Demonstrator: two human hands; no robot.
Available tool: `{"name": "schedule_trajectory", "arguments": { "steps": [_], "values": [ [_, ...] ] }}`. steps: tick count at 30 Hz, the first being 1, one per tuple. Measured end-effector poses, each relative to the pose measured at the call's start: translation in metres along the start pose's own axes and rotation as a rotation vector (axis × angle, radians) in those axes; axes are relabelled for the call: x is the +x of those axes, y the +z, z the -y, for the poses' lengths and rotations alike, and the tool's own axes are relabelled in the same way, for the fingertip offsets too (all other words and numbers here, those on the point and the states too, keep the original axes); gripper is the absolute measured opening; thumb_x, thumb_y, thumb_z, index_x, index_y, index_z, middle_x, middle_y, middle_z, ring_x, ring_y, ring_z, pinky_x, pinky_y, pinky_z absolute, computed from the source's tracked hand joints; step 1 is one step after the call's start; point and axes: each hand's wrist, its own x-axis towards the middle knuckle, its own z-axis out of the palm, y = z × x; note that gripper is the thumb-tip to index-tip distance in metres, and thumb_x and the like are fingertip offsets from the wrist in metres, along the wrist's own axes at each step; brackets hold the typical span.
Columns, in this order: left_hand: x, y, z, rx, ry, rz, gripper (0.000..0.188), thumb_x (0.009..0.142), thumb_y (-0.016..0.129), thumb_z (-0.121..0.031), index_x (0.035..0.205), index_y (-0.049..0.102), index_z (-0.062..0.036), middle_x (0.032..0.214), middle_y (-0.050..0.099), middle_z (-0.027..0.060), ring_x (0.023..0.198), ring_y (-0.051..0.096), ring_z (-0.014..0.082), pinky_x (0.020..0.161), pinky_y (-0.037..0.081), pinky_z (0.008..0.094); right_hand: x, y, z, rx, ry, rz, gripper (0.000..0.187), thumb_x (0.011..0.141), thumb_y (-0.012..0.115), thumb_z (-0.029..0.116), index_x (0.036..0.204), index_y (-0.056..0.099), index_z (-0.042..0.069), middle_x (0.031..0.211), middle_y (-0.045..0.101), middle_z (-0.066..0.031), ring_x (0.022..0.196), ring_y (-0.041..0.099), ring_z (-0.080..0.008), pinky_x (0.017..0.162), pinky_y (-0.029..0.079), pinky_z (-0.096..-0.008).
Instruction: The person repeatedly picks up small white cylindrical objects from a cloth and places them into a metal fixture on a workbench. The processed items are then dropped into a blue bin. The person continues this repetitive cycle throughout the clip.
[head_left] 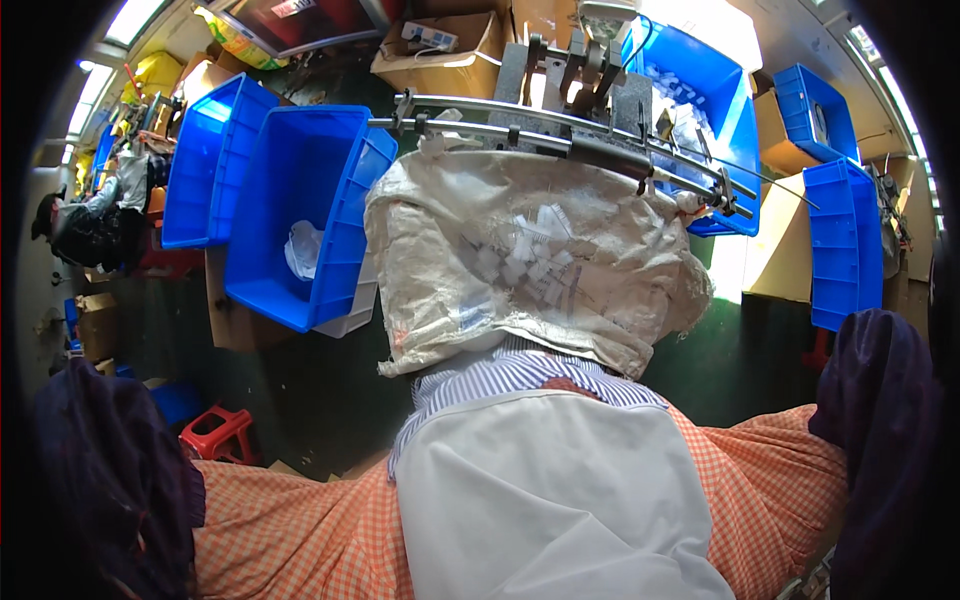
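Note:
Neither of my hands shows. My arms, in orange checked sleeves, spread out to both sides, with a dark purple left sleeve cover (110, 475) and right sleeve cover (882, 450) rising at the picture's edges. In front of me a worn, off-white woven sack (430, 290) is spread below a metal rail (470, 128) and reaches my waist. A heap of small white plastic pieces (535, 255) lies in its middle. Behind the rail stands a grey metal fixture (575, 85) with dark clamps.
Left of the sack stands a deep blue bin (270, 215) holding a clear plastic bag (303, 250). Another blue bin (680, 60) with white pieces is at back right. A tall blue crate (845, 245), an open carton (440, 65) and a red stool (220, 435) stand around.

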Motion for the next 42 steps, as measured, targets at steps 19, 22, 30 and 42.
{"name": "schedule_trajectory", "arguments": {
  "steps": [19,22,30,42],
  "values": [
    [0.003,0.005,-0.005,0.017,0.057,-0.005,0.038,0.080,0.053,-0.025,0.110,0.050,-0.0015,0.110,0.051,0.0151,0.104,0.047,0.0290,0.090,0.038,0.0392,-0.010,0.004,-0.004,-0.018,-0.026,0.021,0.023,0.084,0.044,0.004,0.104,0.053,0.001,0.102,0.055,-0.0095,0.084,0.051,-0.0167,0.075,0.043,-0.0281],
    [0.003,0.005,-0.002,-0.006,0.047,-0.019,0.038,0.080,0.054,-0.025,0.110,0.050,-0.0015,0.109,0.051,0.0152,0.104,0.047,0.0293,0.090,0.038,0.0394,-0.007,0.004,-0.011,-0.006,-0.007,0.012,0.023,0.084,0.043,0.003,0.104,0.053,0.001,0.102,0.055,-0.0096,0.085,0.051,-0.0170,0.076,0.042,-0.0282],
    [0.005,0.007,0.003,0.001,0.045,-0.036,0.040,0.078,0.056,-0.025,0.109,0.050,-0.0015,0.107,0.052,0.0154,0.103,0.048,0.0300,0.089,0.038,0.0399,-0.006,0.005,-0.002,-0.039,-0.023,-0.001,0.023,0.083,0.042,0.002,0.104,0.053,0.001,0.102,0.055,-0.0101,0.086,0.052,-0.0177,0.077,0.042,-0.0284],
    [-0.005,0.015,0.012,0.056,-0.044,-0.191,0.042,0.076,0.059,-0.026,0.108,0.051,-0.0016,0.105,0.053,0.0157,0.101,0.048,0.0311,0.088,0.038,0.0405,-0.046,-0.018,-0.024,-0.131,0.274,-0.094,0.025,0.082,0.041,0.000,0.103,0.053,0.001,0.101,0.055,-0.0107,0.088,0.052,-0.0189,0.079,0.042,-0.0287]
  ]
}}
